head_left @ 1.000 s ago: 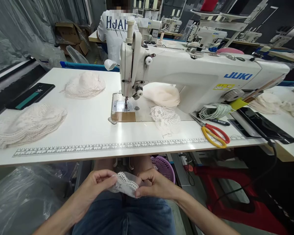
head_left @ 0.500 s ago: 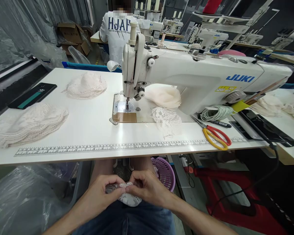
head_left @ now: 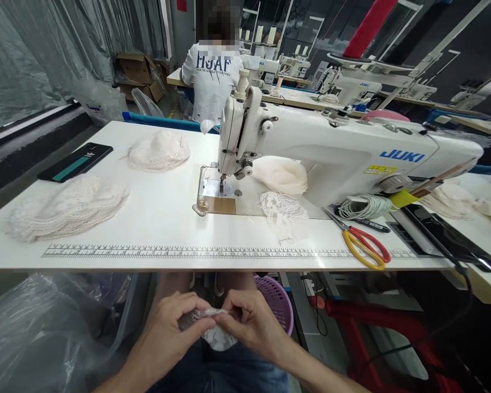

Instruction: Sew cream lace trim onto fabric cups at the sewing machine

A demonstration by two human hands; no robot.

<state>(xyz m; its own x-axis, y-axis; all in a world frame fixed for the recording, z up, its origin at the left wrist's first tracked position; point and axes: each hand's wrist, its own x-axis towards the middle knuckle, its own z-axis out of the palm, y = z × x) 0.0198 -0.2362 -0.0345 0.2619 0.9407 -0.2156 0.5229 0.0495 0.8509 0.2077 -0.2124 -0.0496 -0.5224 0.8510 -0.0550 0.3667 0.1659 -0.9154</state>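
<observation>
A piece of white lace (head_left: 219,339) is pinched between thumb and fingers of the left hand (head_left: 174,322) and of the right hand (head_left: 256,327), above the lap. The two grips, held apart a second ago with the lace spanning the gap, are now brought together, thumb tips near each other. The upper edge is bunched between them, and the rest is left hanging below. Control thus seems to be narrowed to a short stretch of edge; how it is folded is hidden by the fingers.

Just right of the grip, a purple basket (head_left: 285,305) is partly covered by the right hand. Beyond the grip, a printed ruler (head_left: 229,254) is seen along the table's near edge. Farther out, a sewing machine (head_left: 331,139) is placed, with scissors (head_left: 362,248) to the right and a lace stack (head_left: 71,207) to the left.
</observation>
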